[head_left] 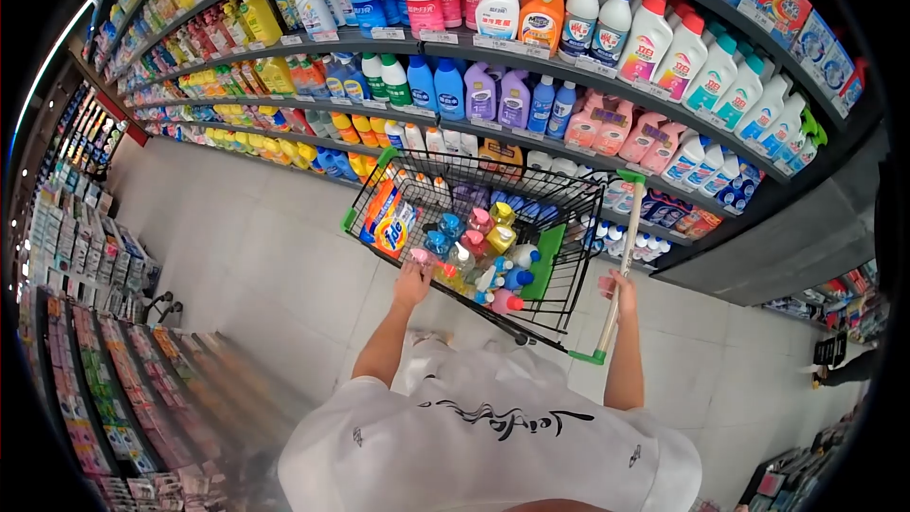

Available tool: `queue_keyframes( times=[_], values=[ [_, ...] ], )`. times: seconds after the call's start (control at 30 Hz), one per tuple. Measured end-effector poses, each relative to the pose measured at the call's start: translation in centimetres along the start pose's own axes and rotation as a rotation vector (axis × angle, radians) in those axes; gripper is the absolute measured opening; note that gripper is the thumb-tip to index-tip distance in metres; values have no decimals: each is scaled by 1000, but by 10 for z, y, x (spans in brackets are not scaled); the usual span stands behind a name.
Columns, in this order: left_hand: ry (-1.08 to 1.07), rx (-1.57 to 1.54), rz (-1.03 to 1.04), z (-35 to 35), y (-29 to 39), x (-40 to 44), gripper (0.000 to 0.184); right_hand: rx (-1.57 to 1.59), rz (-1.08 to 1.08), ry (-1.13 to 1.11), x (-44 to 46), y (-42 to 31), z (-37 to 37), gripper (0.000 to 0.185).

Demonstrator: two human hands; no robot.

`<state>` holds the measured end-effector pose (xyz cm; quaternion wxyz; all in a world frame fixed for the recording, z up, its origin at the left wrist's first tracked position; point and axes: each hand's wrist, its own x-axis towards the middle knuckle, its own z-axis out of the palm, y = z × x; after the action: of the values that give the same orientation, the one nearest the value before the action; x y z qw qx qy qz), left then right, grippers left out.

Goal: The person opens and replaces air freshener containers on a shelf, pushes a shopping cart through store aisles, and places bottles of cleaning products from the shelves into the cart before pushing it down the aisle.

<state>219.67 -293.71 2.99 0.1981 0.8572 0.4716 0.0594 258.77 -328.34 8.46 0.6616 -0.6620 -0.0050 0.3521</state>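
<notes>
A black wire shopping cart (474,163) with green corners stands in front of me. My right hand (621,291) is wrapped round its push handle (633,228). At the cart's near side, my left hand (410,284) is closed on a small pink bottle (422,256) at the basket's rim; part of it is hidden by the fingers. Inside the cart, an orange Tide detergent bag (387,220) leans at the far left end. Several pump bottles are grouped in the middle, among them a yellow bottle (500,239) and a blue bottle (451,225). A pink bottle with a red cap (505,301) lies near the handle end.
Long curved shelves (398,45) of detergent and cleaner bottles run along the cart's far side. A display rack (109,398) stands at the lower left. At the right are a grey shelf end panel (749,228) and another person's leg (848,369). Pale floor tiles (256,237) line the aisle.
</notes>
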Motion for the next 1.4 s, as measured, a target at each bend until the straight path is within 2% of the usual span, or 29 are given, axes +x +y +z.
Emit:
queue_keyframes(
  times=[0.03,0.13,0.17,0.27,0.37,0.47,0.57,0.6,0.67,0.77,0.97,1.17,1.4],
  values=[
    [67,-20,22,8,-1,-3,47,-7,2,0,1,1,-3,44],
    [96,-31,-5,22,-6,-9,45,-16,-7,31,-1,2,-9,45],
    [135,-3,3,27,-6,-13,39,-22,-1,30,-1,3,-12,46],
    [34,-31,-51,32,-8,-15,32,-34,19,19,-2,4,-20,48],
    [47,-60,-38,31,-3,-27,26,-26,40,-13,-4,4,-27,49],
    [-29,-7,-102,25,2,-31,25,-56,79,3,-6,4,-31,50],
    [210,41,-56,27,12,-38,16,-116,112,1,-9,5,-33,52],
    [149,35,-77,28,12,-37,21,-125,116,1,-8,5,-34,53],
    [22,22,-118,28,8,-36,47,-166,127,23,-13,0,-28,53],
    [83,7,-102,30,6,-37,48,-203,139,40,-13,-1,-23,54],
    [134,-56,-93,20,-2,-35,45,-222,136,38,-13,3,-10,54],
    [206,-115,-76,9,-19,-28,28,-194,138,5,-14,2,15,50],
    [215,-90,-135,-2,-50,-13,22,-121,136,-64,-16,3,56,44]
  ],
)
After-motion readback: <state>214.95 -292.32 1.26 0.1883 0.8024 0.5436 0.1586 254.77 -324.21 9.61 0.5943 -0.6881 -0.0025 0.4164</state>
